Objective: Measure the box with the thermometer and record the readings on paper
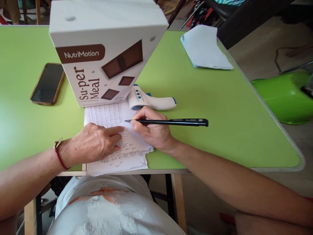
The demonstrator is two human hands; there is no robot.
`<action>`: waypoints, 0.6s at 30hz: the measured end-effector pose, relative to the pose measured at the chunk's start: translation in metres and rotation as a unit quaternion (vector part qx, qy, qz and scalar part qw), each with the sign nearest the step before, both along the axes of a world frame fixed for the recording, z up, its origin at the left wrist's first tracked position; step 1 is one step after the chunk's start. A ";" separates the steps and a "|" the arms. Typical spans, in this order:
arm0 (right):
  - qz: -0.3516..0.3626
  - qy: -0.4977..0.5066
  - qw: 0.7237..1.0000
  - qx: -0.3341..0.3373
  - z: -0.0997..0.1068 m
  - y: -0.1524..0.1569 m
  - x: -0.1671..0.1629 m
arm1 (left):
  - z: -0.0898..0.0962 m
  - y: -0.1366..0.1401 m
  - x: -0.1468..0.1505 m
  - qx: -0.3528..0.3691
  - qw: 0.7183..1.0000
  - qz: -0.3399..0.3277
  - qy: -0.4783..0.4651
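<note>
While the left hand [99,143] lies across handwritten white paper sheets [134,139] on the smooth green table [215,104], grasping nothing, the right hand [155,130] pinches a slim black pen [183,122], tip at the page; writing seems underway, and another stroke would need steady paper.

The pen [186,122] is black, over white sheets [133,138] patterned with dense rows of dark handwriting. The NutriMotion box [114,36] is white, with a brown label, white brand lettering, brown product lettering and dark chocolate-brown squares. Blue accents mark the white handheld thermometer [158,102]; the smartphone [47,83] shows a black screen in a tan-brown case. The table [207,98] is lime green — edged pale grey — and the bracelet [58,156] dark red. White clothing [105,209] bears orange streaks.
</note>
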State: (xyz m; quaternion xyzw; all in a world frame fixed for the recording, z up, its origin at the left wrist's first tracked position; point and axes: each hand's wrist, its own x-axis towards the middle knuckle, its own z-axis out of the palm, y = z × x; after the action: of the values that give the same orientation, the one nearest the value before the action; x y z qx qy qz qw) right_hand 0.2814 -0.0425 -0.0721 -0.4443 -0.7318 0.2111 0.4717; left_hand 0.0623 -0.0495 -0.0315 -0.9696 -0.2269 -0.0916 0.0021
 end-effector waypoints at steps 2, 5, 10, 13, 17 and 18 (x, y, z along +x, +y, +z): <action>-0.001 -0.008 1.000 -0.013 0.001 0.000 0.000 | 0.000 0.000 0.000 -0.002 1.000 0.001 0.004; 0.006 -0.010 1.000 -0.024 0.001 0.000 0.000 | -0.001 0.001 0.001 -0.005 1.000 0.002 0.007; -0.020 -0.004 1.000 0.008 0.001 0.000 0.001 | -0.002 0.001 0.000 -0.004 1.000 0.000 0.001; -0.058 -0.009 0.997 0.052 0.006 0.000 0.003 | -0.003 0.002 -0.001 -0.010 1.000 -0.001 -0.005; -0.083 -0.057 0.986 0.130 0.017 -0.001 0.012 | 0.003 0.000 -0.001 -0.036 0.998 -0.029 -0.047; -0.081 -0.074 0.983 0.150 0.021 0.000 0.015 | 0.006 -0.002 0.000 -0.058 0.994 -0.047 -0.075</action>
State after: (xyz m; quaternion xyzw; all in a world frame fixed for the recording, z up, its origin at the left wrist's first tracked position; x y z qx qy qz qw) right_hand 0.2962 -0.0427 -0.0514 -0.4407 -0.7494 0.0267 0.4934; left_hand 0.0620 -0.0518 -0.0250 -0.9680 -0.1857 -0.1510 -0.0752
